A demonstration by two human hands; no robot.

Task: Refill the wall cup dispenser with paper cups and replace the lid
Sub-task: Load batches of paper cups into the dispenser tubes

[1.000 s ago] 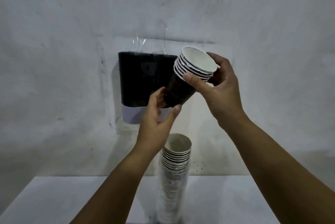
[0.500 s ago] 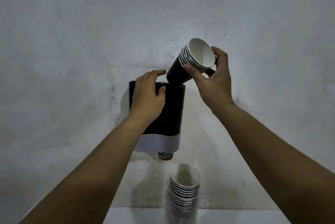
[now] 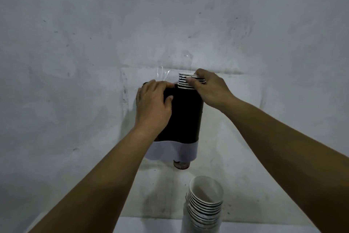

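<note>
The black cup dispenser point(image 3: 187, 117) hangs on the wall, with a white band round its lower end and a cup bottom point(image 3: 181, 164) poking out below. My left hand point(image 3: 154, 108) grips its upper left side. My right hand point(image 3: 206, 87) holds a short stack of black paper cups point(image 3: 184, 81) by the white rims, upright, sunk into the dispenser's open top so only the rims show. No lid is in view.
A tall stack of paper cups point(image 3: 205, 202) in a clear sleeve stands on the white table point(image 3: 147, 225) below and to the right. Clear tape point(image 3: 164, 73) sticks to the grey wall point(image 3: 75, 44) above the dispenser.
My right hand turned the tilted cup stack upright and lowered it into the dispenser's top. My left hand stayed on the dispenser. The view has tilted so the dispenser sits lower.
</note>
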